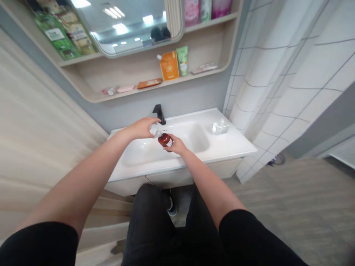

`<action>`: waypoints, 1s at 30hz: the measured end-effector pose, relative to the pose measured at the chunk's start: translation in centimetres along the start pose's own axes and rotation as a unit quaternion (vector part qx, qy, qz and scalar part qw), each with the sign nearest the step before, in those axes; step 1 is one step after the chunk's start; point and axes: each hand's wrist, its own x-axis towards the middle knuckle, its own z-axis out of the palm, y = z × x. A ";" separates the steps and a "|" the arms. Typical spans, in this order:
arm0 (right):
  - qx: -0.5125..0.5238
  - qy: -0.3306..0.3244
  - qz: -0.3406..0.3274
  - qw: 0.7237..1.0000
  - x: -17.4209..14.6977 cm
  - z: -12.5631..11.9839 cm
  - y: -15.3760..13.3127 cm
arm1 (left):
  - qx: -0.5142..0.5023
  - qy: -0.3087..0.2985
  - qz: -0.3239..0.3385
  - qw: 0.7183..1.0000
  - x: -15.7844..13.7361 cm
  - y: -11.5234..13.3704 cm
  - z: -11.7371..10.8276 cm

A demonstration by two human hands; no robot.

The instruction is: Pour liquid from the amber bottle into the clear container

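Over the sink (133,153), my right hand (177,145) is wrapped round a small amber-brown bottle (164,139) with a pale label. The bottle is tilted, its neck turned toward my left hand (142,128). Between the thumb and fingers of that hand is a clear plastic cap (157,133), right at the bottle's neck. Whether the cap is on the neck or just off it, I cannot tell. Behind my left fingertips stands a black faucet (159,113).
A clear container (220,127) stands on the counter's right side. Above, a shelf (130,91) holds an orange pouch (169,66), a green tube (182,61) and small packets. A mirror (133,26) hangs above it. Curtains are at the left, a tiled wall (277,88) at the right.
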 end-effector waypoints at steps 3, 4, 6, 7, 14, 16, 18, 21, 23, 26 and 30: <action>0.002 -0.001 0.001 1.000 0.0 0.0 -0.1 | 0.007 -0.003 0.008 1.000 0.1 0.3 -0.3; 0.003 -0.002 0.004 1.000 -0.1 0.0 -0.1 | 0.010 -0.003 0.010 1.000 0.2 0.3 -0.3; 0.004 0.000 0.003 1.000 -0.1 0.0 -0.2 | 0.014 -0.004 0.015 1.000 0.4 0.5 -0.5; 0.005 0.002 0.001 1.000 -0.1 0.0 -0.2 | 0.017 -0.005 0.018 1.000 0.5 0.6 -0.6; 0.012 0.013 -0.019 1.000 -0.1 0.0 -0.3 | 0.040 -0.026 0.023 0.999 1.0 1.5 -1.5; 0.015 0.016 -0.025 0.999 0.0 0.0 -0.2 | 0.047 -0.031 0.020 0.998 1.2 1.8 -1.8; 0.017 0.017 -0.026 0.999 0.0 0.0 -0.2 | 0.054 -0.039 0.017 0.998 1.3 2.1 -2.0; 0.019 0.015 -0.021 0.999 -0.1 0.0 -0.2 | 0.063 -0.051 0.017 0.997 1.5 2.3 -2.3; 0.021 0.016 -0.019 0.999 -0.1 0.0 -0.3 | 0.067 -0.055 0.023 0.996 1.6 2.3 -2.4; 0.021 0.018 -0.011 1.000 -0.1 0.0 -0.6 | 0.074 -0.053 0.033 0.995 1.8 2.2 -2.5; 0.023 0.017 -0.005 1.000 -0.1 -0.1 -0.8 | 0.090 -0.059 0.037 0.994 1.9 2.3 -2.7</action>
